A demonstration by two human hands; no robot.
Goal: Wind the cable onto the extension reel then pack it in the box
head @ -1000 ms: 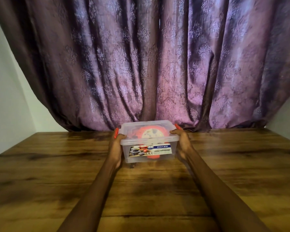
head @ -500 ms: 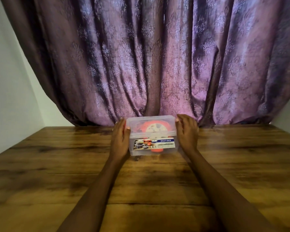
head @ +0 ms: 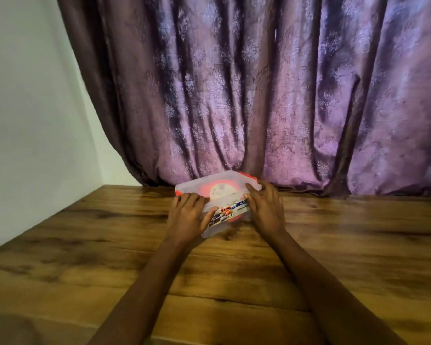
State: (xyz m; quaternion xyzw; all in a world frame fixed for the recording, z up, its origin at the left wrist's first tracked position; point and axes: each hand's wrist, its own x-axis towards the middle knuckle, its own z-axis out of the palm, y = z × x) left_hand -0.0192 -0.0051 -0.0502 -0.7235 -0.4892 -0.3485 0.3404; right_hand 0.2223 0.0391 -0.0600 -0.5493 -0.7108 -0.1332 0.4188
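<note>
Both arms stretch forward as the left hand (head: 188, 215) and right hand (head: 265, 207) clasp a lidded clear box (head: 219, 195), tilted on the wooden tabletop (head: 85, 257). The orange reel (head: 222, 191) shows inside, before a purple curtain (head: 259, 95).

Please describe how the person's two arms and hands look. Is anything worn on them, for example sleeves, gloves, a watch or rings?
Both forearms are bare as far as the picture's lower edge: no sleeves show. The left hand and the right hand wear no gloves. No watch or bracelet shows on either wrist. No ring is visible, though the picture is slightly blurred, so a thin one could be missed.
</note>
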